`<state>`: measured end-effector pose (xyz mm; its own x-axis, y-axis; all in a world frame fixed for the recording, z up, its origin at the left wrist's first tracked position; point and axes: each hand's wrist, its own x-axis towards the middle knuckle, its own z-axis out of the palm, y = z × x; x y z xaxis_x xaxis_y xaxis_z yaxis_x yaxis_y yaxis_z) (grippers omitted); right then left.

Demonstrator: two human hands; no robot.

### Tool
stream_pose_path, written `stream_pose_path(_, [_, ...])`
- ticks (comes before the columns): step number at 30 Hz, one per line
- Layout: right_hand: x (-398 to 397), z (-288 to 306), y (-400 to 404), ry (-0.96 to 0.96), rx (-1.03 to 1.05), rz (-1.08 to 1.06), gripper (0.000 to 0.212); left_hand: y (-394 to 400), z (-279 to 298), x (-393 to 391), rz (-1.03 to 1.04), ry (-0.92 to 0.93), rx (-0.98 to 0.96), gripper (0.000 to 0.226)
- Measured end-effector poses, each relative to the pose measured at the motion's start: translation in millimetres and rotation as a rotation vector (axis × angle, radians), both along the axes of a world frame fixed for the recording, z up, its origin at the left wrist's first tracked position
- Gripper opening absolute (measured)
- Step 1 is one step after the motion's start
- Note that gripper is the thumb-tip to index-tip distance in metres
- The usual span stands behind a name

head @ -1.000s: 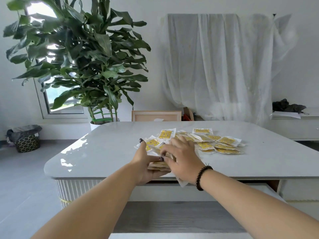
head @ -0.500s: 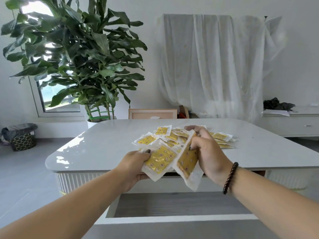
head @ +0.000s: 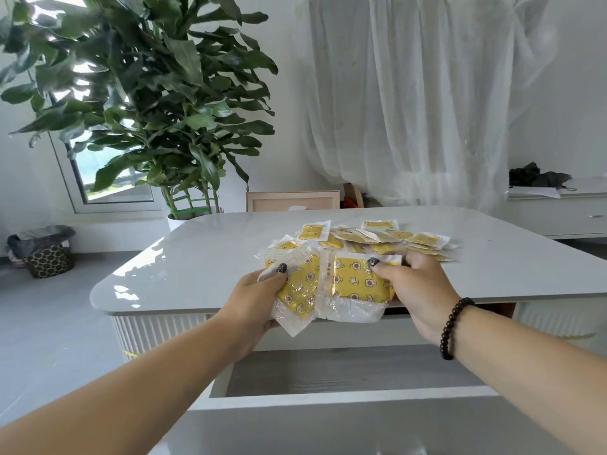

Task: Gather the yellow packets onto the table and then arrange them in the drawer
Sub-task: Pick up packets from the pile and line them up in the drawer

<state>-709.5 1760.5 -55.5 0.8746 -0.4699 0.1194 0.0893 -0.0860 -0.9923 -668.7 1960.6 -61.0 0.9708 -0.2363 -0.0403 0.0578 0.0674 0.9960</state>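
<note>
Packet bunch [head: 331,287] now lifted off table [head: 197,267], squared between both hands. Left hand [head: 253,297], right hand [head: 417,290] each grip one end. Held over open drawer [head: 345,372]; rest of pile [head: 387,239] remains on table. Drawer loading looks imminent.

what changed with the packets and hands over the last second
A second ago both hands pressed on a stack at the table's near edge. The left hand and right hand have since lifted it off the table; the held packets now face the camera above the open drawer. The pile stayed put.
</note>
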Motion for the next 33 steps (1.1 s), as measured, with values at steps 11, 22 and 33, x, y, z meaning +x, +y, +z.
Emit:
stream_pose_path(11, [-11.3, -24.7, 35.7, 0.127, 0.169, 0.068, 0.025, -2.7, -10.1, -8.3, 0.057, 0.026, -0.033, 0.023])
stream_pose_path(22, [-15.5, -31.9, 46.4, 0.170, 0.260, 0.254, 0.038, -6.3, -15.1, -9.5, -0.056, -0.127, 0.031, 0.035])
stream_pose_path(33, [-18.6, -28.6, 36.5, -0.015, -0.201, 0.003, 0.022, -17.8, -29.6, -14.2, -0.157, -0.305, 0.218, 0.016])
